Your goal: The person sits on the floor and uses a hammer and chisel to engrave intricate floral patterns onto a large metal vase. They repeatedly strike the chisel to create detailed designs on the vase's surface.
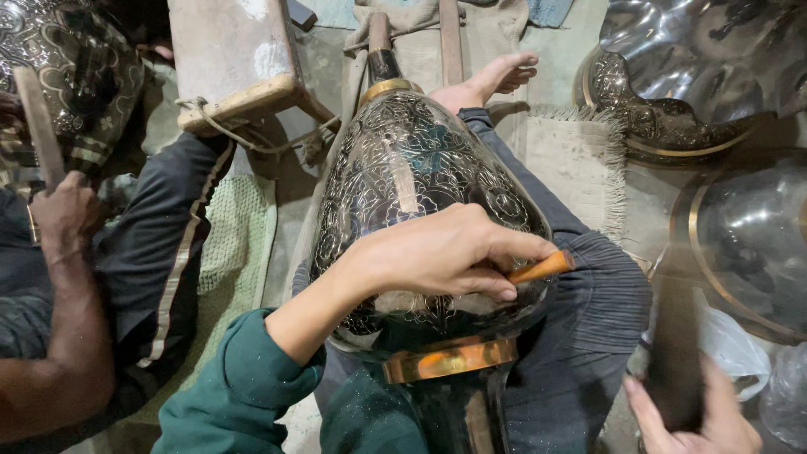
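Engraved metal vase [412, 181] lying lengthwise, neck away, left hand [441, 252] gripping chisel [542, 267], right hand [702, 416] clutching hammer [672, 353].

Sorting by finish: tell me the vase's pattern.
The vase is dark metal with fine silvery floral engraving and a brass band; the head view shows it best.

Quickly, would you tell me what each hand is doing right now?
Left hand: closed on a wooden-handled tool against the engraved vase.
Right hand: gripping a dark mallet.

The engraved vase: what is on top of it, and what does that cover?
The left hand rests on the engraved vase, gripping an orange-handled tool. The tool's tip and the engraving beneath the hand are hidden.
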